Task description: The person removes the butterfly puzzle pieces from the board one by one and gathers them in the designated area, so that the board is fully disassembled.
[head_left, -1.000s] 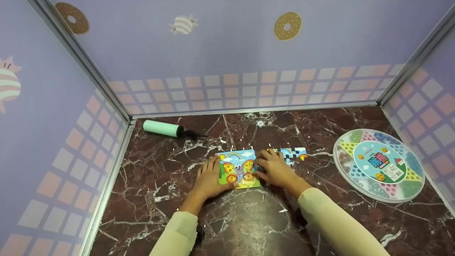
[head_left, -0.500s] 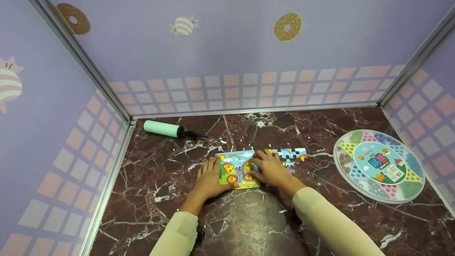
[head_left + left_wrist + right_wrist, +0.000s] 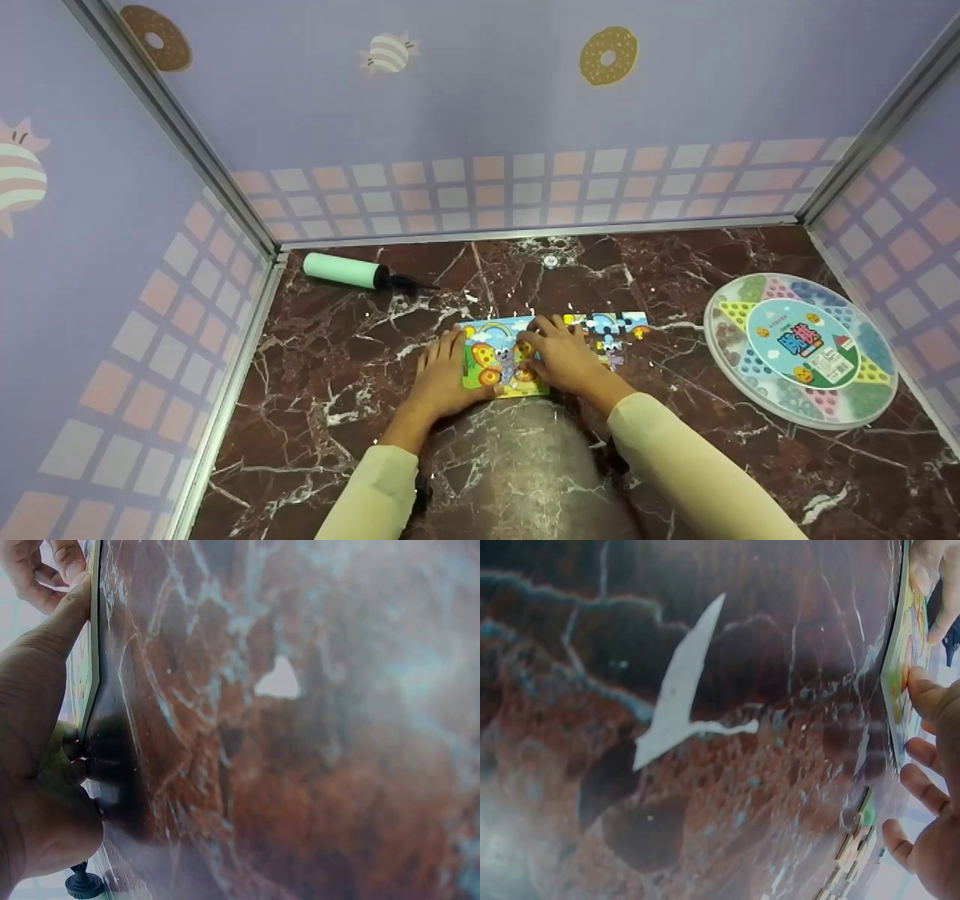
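Observation:
A flat puzzle board (image 3: 495, 360) with a butterfly and a rainbow lies on the dark marbled surface. My left hand (image 3: 437, 379) holds it at the left side, fingers along the edge and thumb over the near edge. In the left wrist view, the left thumb (image 3: 64, 619) lies on the board's face. My right hand (image 3: 570, 358) covers the right part of the board, its thumb touching the face in the right wrist view. The other right fingers (image 3: 922, 787) are loosely bent. Whether a loose piece lies under the right fingertips is hidden. Joined puzzle pieces (image 3: 606, 322) lie right of the board, partly behind the right hand.
A mint-green hand pump (image 3: 341, 271) with a black end lies at the back left. A round, clear-lidded game box (image 3: 801, 349) sits at the right. A small white disc (image 3: 550, 261) lies near the back wall. Patterned panels enclose the back and sides.
My right hand has moved left from the board's right edge onto its face, uncovering more of the puzzle pieces. My left hand and the board stay in place.

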### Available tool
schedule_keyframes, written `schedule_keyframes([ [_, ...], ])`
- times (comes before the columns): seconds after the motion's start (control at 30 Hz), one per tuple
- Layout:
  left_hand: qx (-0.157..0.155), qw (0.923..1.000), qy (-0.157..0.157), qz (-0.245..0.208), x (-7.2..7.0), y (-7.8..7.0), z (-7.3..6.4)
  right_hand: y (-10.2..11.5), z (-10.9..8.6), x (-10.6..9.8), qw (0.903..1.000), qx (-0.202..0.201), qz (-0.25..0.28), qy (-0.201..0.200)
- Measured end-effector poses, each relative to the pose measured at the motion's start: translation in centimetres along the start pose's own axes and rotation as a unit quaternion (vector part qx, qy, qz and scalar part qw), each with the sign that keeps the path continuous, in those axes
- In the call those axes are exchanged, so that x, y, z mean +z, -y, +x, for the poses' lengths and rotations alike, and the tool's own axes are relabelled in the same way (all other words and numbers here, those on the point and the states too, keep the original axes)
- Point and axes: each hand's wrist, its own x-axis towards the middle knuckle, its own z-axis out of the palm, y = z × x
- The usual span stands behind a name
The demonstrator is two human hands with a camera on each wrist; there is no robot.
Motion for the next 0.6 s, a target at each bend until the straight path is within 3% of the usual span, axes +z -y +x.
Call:
schedule_keyframes([
  [0.33,0.003,1.0000,-0.004,0.002,-0.1,-0.1,-0.2,1.1,0.3,0.7,0.9989,-0.022,-0.040,0.006],
  [0.6,0.007,0.9999,-0.008,0.003,0.0,0.1,-0.1,1.5,0.2,1.0,0.9991,-0.008,-0.036,0.022],
])
